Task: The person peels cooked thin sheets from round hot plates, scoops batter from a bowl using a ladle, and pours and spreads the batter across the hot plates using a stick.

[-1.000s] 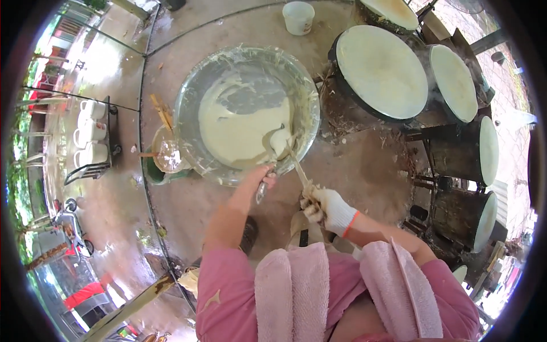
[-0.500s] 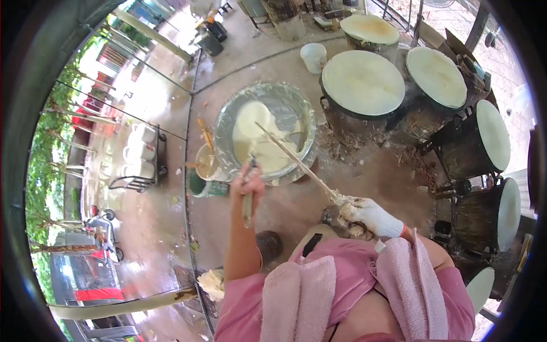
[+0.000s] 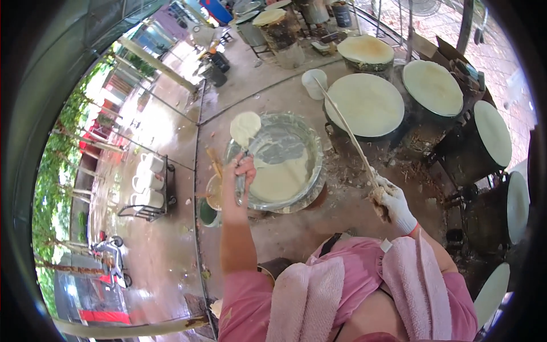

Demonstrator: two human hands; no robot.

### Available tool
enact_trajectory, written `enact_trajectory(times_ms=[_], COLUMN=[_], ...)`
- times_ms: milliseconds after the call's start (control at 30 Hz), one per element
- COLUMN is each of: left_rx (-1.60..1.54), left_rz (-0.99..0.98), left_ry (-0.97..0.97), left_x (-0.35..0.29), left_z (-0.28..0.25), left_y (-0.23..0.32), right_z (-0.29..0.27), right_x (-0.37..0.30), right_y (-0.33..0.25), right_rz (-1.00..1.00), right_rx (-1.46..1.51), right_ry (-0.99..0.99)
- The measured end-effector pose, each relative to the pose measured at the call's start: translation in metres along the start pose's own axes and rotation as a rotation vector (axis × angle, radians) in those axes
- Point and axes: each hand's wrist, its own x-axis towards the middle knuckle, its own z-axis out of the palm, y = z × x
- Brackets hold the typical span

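My bare left hand is closed around the handle of a ladle. Pale, creamy batter fills the ladle, which is held over the far left rim of a wide basin. More of the same batter covers part of the basin's bottom. In a white glove caked with pale paste, my right hand grips a long thin wooden stick. The stick slants up and left, its tip in front of a white bucket and beside a round pan covered with a pale layer.
Several more round covered pans curve along the right, including one at the back right and one further right. A small tub with wooden handles stands left of the basin. A cart with white buckets is further left.
The ladle has come up out of the basin, filled with batter. My right hand has moved right, swinging the stick away from the basin toward the round pan. The view has shifted.
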Motion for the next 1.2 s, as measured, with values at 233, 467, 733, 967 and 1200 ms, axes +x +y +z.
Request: enact_trajectory(times_ms=[233,467,733,967,1200], left_rx=[0.929,0.655,0.587,0.408,0.891], left_rz=[0.139,-0.58,-1.235,-1.6,-1.159], left_ry=[-0.008,-0.566,-0.962,-1.13,-1.673], left_x=[0.023,0.076,0.031,-0.048,-0.125], left_z=[0.043,0.138,0.309,0.493,0.648], left_y=[-0.057,-0.149,-0.361,-0.519,-0.693], right_z=[-0.095,-0.137,-0.223,-0.289,-0.428], right_x=[-0.021,-0.089,-0.211,-0.301,-0.321], right_y=[0.076,0.078,0.107,0.114,0.067], right_rz=[-0.057,-0.153,-0.365,-0.322,-0.452], right_rx=[0.098,0.299,0.023,0.417,0.375], right_ry=[0.508,0.839,1.544,1.895,1.965])
